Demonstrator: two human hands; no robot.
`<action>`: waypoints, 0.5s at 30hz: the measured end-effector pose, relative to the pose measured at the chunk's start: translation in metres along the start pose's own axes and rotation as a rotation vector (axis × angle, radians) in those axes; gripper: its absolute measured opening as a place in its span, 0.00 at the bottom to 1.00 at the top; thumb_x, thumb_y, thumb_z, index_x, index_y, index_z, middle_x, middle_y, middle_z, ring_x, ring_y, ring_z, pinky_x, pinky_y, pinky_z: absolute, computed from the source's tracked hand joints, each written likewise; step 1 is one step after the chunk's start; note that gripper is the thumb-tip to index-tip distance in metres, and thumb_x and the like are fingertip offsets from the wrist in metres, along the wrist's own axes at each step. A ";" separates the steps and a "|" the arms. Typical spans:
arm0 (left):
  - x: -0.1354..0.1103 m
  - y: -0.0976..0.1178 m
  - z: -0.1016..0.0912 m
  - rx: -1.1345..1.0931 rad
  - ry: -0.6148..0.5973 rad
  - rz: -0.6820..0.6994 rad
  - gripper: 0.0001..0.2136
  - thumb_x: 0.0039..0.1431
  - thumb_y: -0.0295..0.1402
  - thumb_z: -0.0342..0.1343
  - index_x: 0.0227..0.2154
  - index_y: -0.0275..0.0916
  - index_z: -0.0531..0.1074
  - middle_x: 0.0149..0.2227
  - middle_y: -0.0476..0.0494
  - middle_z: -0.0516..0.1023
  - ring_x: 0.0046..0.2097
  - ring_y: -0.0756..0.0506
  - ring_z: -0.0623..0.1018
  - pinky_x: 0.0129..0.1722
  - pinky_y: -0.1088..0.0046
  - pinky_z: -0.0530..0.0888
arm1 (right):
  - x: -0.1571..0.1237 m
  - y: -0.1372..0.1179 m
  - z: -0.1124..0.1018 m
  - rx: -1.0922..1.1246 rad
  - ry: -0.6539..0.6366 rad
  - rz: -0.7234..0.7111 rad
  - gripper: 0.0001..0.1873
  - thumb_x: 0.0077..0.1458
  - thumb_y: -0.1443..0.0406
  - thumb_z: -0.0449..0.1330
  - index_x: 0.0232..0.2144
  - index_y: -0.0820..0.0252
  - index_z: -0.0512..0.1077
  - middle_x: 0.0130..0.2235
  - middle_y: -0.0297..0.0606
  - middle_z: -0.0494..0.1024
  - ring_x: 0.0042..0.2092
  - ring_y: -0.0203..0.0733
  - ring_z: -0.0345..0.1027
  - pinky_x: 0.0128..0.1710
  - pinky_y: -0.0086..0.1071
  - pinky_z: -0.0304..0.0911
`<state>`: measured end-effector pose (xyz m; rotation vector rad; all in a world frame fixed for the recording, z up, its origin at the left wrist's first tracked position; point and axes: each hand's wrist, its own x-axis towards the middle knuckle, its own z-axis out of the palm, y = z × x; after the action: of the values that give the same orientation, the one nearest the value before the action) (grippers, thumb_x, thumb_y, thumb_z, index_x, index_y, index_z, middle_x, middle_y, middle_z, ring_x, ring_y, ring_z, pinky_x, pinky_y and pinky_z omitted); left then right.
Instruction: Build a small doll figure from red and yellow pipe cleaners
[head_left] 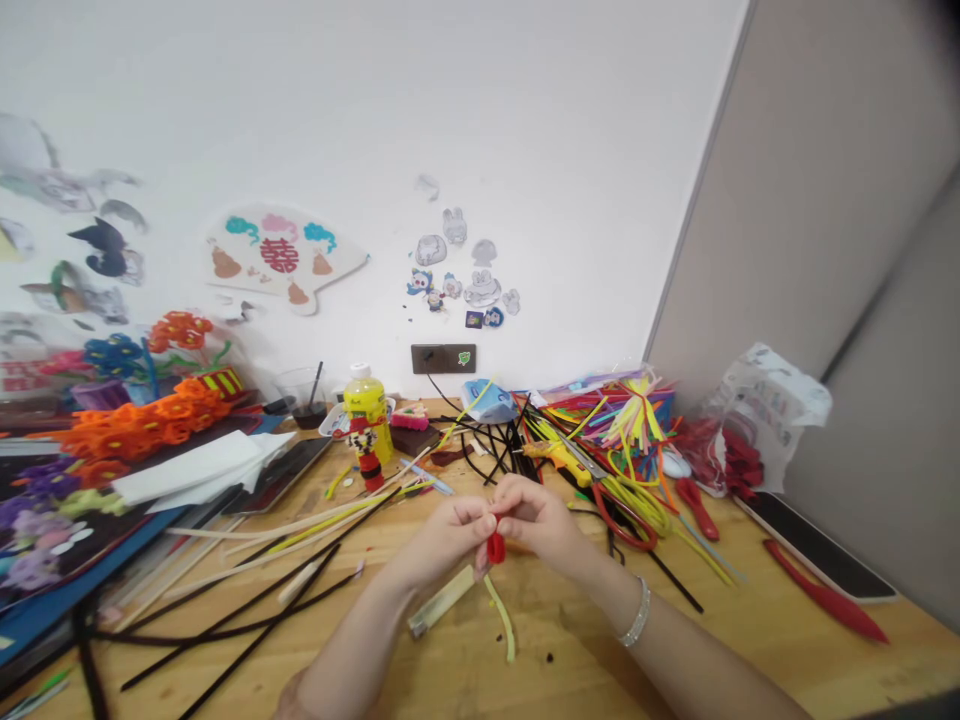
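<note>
My left hand [444,538] and my right hand [534,522] meet above the wooden table [570,660], with the fingertips of both pinching a small red pipe cleaner piece [496,548]. Part of that piece is hidden by my fingers. Below my hands a yellow-green pipe cleaner [501,618] curves over the tabletop, and I cannot tell if it joins the red piece. A pale green stick [441,602] lies just under my left wrist. Several black pipe cleaners [247,622] spread across the table to my left.
Red-handled scissors [624,522] lie on a heap of colored strips [630,425] to the right. A yellow glue bottle [367,410] and a small pipe cleaner figure [366,452] stand ahead. Orange pipe cleaner flowers [142,430] fill the left; a wall stands behind.
</note>
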<state>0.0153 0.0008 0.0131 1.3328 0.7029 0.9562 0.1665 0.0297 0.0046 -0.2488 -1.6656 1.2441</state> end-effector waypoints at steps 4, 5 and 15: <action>0.001 -0.001 0.001 -0.014 0.001 -0.019 0.21 0.39 0.52 0.58 0.13 0.37 0.64 0.11 0.53 0.64 0.15 0.54 0.61 0.19 0.76 0.55 | 0.000 -0.002 -0.001 0.005 -0.008 0.057 0.09 0.45 0.63 0.64 0.26 0.61 0.67 0.29 0.32 0.67 0.31 0.33 0.63 0.32 0.28 0.59; 0.001 -0.002 0.001 -0.014 0.008 -0.021 0.21 0.39 0.52 0.58 0.13 0.37 0.64 0.11 0.54 0.63 0.15 0.54 0.60 0.19 0.76 0.55 | 0.000 -0.002 -0.001 0.013 -0.005 0.088 0.10 0.45 0.62 0.64 0.26 0.61 0.67 0.28 0.31 0.67 0.31 0.33 0.63 0.31 0.28 0.59; 0.010 -0.001 0.004 0.105 0.148 0.065 0.20 0.49 0.49 0.52 0.15 0.37 0.62 0.14 0.56 0.60 0.19 0.54 0.57 0.21 0.77 0.54 | 0.004 0.007 -0.008 -0.071 0.092 0.208 0.10 0.47 0.61 0.61 0.25 0.61 0.65 0.24 0.30 0.66 0.27 0.32 0.61 0.27 0.27 0.58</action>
<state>0.0237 0.0079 0.0135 1.3937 0.8367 1.0915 0.1684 0.0403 0.0014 -0.5262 -1.6372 1.3068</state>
